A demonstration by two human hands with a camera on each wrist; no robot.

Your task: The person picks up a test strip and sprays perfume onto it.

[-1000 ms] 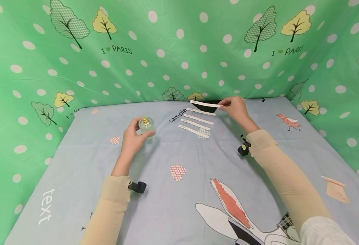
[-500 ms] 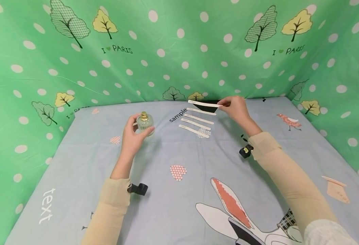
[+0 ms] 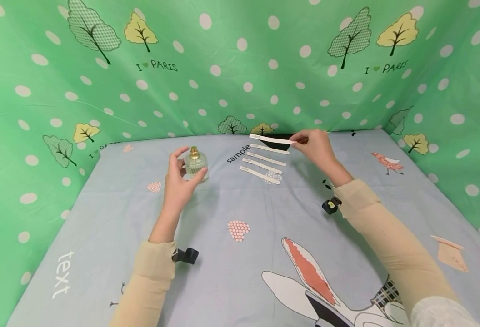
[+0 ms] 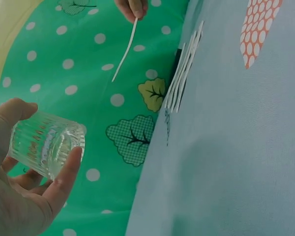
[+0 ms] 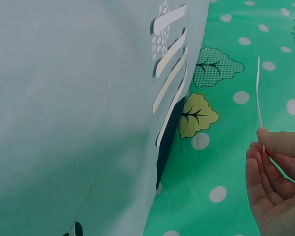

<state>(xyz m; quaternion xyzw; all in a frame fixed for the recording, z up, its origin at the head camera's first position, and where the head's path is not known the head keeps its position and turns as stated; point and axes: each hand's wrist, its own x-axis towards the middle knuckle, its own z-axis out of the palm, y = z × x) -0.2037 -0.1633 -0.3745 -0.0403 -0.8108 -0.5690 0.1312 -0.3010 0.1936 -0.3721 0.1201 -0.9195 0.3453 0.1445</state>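
Note:
My left hand (image 3: 178, 184) grips a clear ribbed glass perfume bottle (image 3: 196, 164) with a gold spray top, held upright above the cloth; the left wrist view shows fingers and thumb around the glass (image 4: 48, 142). At the back of the table, my right hand (image 3: 314, 147) pinches one end of a thin white paper strip (image 3: 269, 139), its free end pointing left toward the bottle. In the right wrist view the strip (image 5: 258, 91) is seen nearly edge-on, clear of the cloth. Several similar paper strips (image 3: 260, 175) lie in a row below it, with small print at their left ends.
A pale blue printed cloth (image 3: 207, 281) covers the table. Behind and at both sides hangs a green dotted curtain (image 3: 240, 91). Both wrists carry small black cameras; one is the left camera (image 3: 187, 255).
My left hand has raised the bottle slightly and tipped it from leaning to upright. The strip in my right hand has shifted a little to the left.

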